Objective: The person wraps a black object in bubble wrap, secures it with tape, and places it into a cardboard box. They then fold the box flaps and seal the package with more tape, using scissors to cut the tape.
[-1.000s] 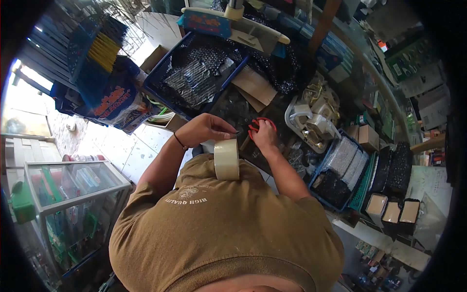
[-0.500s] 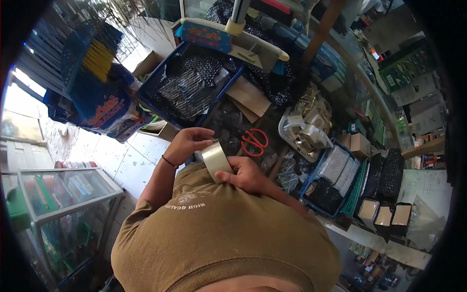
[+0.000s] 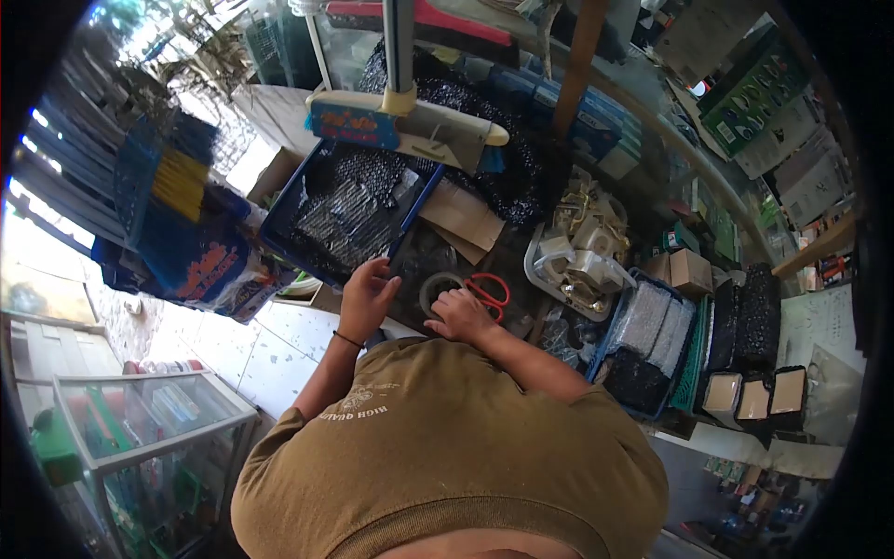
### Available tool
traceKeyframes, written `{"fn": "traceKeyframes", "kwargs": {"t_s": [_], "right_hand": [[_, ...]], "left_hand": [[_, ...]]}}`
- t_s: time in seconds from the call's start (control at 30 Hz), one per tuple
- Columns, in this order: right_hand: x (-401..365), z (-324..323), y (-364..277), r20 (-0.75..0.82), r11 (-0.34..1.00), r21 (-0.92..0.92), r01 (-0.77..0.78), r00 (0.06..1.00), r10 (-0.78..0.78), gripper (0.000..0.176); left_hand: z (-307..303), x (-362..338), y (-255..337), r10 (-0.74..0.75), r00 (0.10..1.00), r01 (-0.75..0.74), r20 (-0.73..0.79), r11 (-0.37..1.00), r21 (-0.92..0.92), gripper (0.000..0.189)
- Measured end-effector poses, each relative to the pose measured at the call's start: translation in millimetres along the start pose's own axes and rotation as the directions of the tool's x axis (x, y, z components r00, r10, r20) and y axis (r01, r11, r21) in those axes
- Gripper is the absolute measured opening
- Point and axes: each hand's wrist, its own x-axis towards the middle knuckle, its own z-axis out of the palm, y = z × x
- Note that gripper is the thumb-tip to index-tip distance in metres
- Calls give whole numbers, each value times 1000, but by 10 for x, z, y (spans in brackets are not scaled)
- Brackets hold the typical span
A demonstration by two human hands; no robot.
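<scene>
A roll of clear packing tape (image 3: 427, 292) lies on the work surface in front of me. My right hand (image 3: 462, 317) is over its near side, with fingers at the hole and thumb at the outer edge, closed on the rim. My left hand (image 3: 369, 293), with a dark band at the wrist, hovers left of the roll. Its fingers are apart and hold nothing I can see. Red-handled scissors (image 3: 501, 296) lie just right of the tape, close to my right hand; their blades are mostly hidden.
A blue tray (image 3: 410, 216) with dark bubble wrap stands beyond my left hand, beside flat cardboard (image 3: 463, 220). To the right are a white basket (image 3: 540, 270) of metal-and-plastic parts and a blue basket (image 3: 610, 349) of wrapped packages. A broom head (image 3: 410, 130) hangs above the tray.
The roll of tape, held upright between both hands before, now lies flat near the scissors. My right hand has moved forward with it, and my left hand has come away from it.
</scene>
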Motion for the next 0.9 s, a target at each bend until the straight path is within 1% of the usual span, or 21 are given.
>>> {"fn": "traceKeyframes", "kwargs": {"t_s": [0.03, 0.07, 0.1, 0.13, 0.17, 0.23, 0.27, 0.33, 0.37, 0.43, 0.47, 0.5, 0.57, 0.6, 0.67, 0.7, 0.77, 0.83, 0.9], "right_hand": [[54, -94, -5, -9, 1000, -4, -6, 1000, 6, 22], [121, -190, 21, -145, 991, 58, -121, 981, 129, 22], [185, -288, 66, -269, 965, 134, -224, 929, 253, 23], [251, -397, 147, -339, 947, 120, -299, 884, 322, 22], [301, -443, 311, -341, 946, 115, -304, 882, 325, 22], [378, -522, 620, -200, 880, 127, -458, 857, 475, 26], [383, -562, 685, -202, 881, 123, -456, 858, 472, 26], [428, -676, 722, -142, 862, -205, -464, 885, 443, 35], [452, -679, 754, -143, 864, -210, -458, 888, 436, 35], [477, -629, 864, -55, 817, -285, -501, 860, 508, 41], [458, -572, 944, -84, 825, -318, -468, 880, 468, 35], [446, -546, 981, -79, 825, -319, -467, 880, 468, 35], [435, -487, 1054, -200, 830, -306, -466, 884, 423, 25], [433, -514, 1037, -197, 831, -302, -467, 883, 425, 25], [422, -679, 944, -336, 891, -279, -357, 906, 258, 21], [413, -756, 909, -337, 890, -276, -363, 904, 264, 21], [397, -923, 848, -473, 908, -278, -315, 867, 156, 22], [339, -1105, 783, -508, 914, -249, -319, 847, 156, 23], [240, -1288, 648, -653, 912, -82, -401, 713, 254, 19]], "left_hand": [[12, -6, -23, 10, 1000, -10, 7, 1000, 1, 36], [28, -4, -66, -12, 1000, 12, -8, 1000, 6, 35], [45, 4, -92, -35, 999, 35, -24, 999, 10, 34], [43, 9, -63, -63, 998, 64, -8, 998, 25, 31], [73, 30, -54, -60, 998, 60, -4, 998, 21, 31], [119, 79, -43, -44, 999, 45, -1, 999, 12, 29], [150, 111, -36, -42, 999, 42, -4, 999, 10, 29], [228, 177, -10, 18, 1000, -18, 2, 1000, -17, 26], [247, 202, 19, 21, 1000, -21, -6, 1000, -21, 26], [269, 255, 106, 26, 999, -26, 27, 999, -20, 23], [283, 270, 116, 12, 999, -11, 31, 1000, -27, 22], [295, 276, 100, 7, 1000, -6, 30, 1000, -30, 22], [294, 297, 52, 58, 996, -59, 64, 998, 7, 21], [287, 299, 52, 54, 996, -55, 66, 998, 10, 21], [279, 304, 72, 78, 996, -79, 52, 997, 5, 18], [267, 307, 80, 78, 995, -78, 58, 997, 6, 18], [243, 314, 96, 84, 996, -84, 40, 996, -2, 16], [245, 320, 93, 80, 996, -79, 30, 997, -17, 16], [249, 321, 95, 77, 997, -77, 27, 996, -35, 15]]}}
